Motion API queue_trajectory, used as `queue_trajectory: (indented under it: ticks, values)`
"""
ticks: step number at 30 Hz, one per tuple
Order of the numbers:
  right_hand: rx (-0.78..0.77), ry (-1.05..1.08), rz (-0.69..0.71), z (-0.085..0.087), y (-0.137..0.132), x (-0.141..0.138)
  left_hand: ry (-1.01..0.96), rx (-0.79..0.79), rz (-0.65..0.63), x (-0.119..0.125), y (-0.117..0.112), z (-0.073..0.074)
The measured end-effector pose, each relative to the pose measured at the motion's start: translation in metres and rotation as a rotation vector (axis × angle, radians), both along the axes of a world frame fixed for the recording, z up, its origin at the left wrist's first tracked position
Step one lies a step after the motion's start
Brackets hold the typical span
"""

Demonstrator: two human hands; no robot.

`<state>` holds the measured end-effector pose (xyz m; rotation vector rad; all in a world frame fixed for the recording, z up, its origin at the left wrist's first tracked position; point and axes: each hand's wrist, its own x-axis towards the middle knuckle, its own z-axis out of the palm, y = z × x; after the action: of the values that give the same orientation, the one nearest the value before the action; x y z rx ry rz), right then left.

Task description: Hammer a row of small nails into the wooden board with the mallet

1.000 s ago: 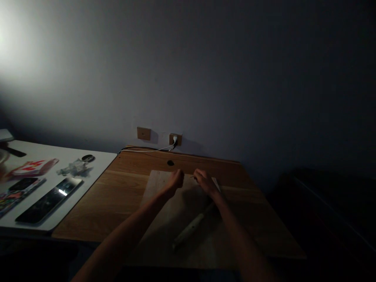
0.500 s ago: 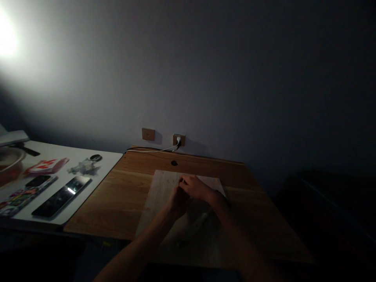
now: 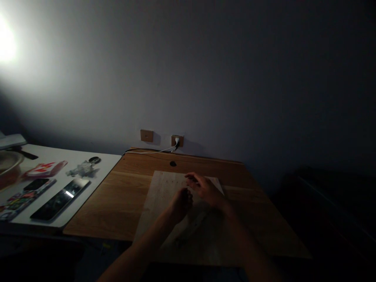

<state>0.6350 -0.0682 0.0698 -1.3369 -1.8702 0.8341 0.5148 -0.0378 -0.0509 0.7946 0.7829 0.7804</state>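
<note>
Over the pale wooden board (image 3: 161,192), my left hand (image 3: 180,203) is closed with its fingers curled in. Whatever it may hold is hidden in shadow. Just to the right and slightly farther away, my right hand (image 3: 205,190) is open, its fingers stretched toward the left and nothing visible in them. A small gap separates the two hands. The board lies on a brown wooden table (image 3: 111,203), and both forearms cross its near part.
On a white table (image 3: 108,158) at left lie a dark phone (image 3: 60,199), a colourful patterned item (image 3: 20,201), a red-and-white packet (image 3: 45,168), crumpled clear plastic (image 3: 84,168) and a bowl (image 3: 10,162). Cables (image 3: 149,151) run to a wall socket (image 3: 181,141) behind the wooden table.
My hands were together and touching; now they are apart. The right hand has moved right and opened its fingers, while the left has come slightly nearer to me.
</note>
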Motion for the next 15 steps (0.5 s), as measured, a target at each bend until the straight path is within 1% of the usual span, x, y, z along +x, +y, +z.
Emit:
queue_trajectory:
  ticks: [1, 2, 3, 5, 6, 7, 9, 11, 15]
  values:
    - [0.003, 0.028, -0.033, -0.004, -0.003, 0.006, 0.064, 0.036, -0.012, 0.0, 0.0, 0.0]
    - [0.0, 0.054, -0.064, -0.009, -0.006, 0.013, 0.149, 0.12, -0.016, -0.001, 0.001, 0.001]
    - [-0.002, 0.074, -0.091, -0.015, -0.009, 0.02, 0.257, 0.259, -0.023, -0.002, 0.001, 0.001]
    - [0.009, 0.109, -0.144, -0.028, -0.017, 0.033, 0.486, 0.604, -0.047, -0.004, 0.003, 0.001]
    - [0.014, 0.123, -0.17, -0.034, -0.02, 0.039, 0.574, 0.751, -0.067, -0.005, 0.004, 0.001]
    - [0.018, 0.134, -0.196, -0.041, -0.025, 0.044, 0.642, 0.861, -0.092, -0.007, 0.005, 0.0]
    - [0.023, 0.15, -0.253, -0.053, -0.034, 0.053, 0.737, 0.998, -0.151, -0.008, 0.008, -0.001]
    - [0.016, 0.16, -0.304, -0.063, -0.044, 0.062, 0.789, 1.104, -0.207, -0.008, 0.011, -0.002]
    - [0.004, 0.171, -0.394, -0.08, -0.067, 0.077, 0.796, 1.271, -0.298, -0.013, 0.009, 0.001]
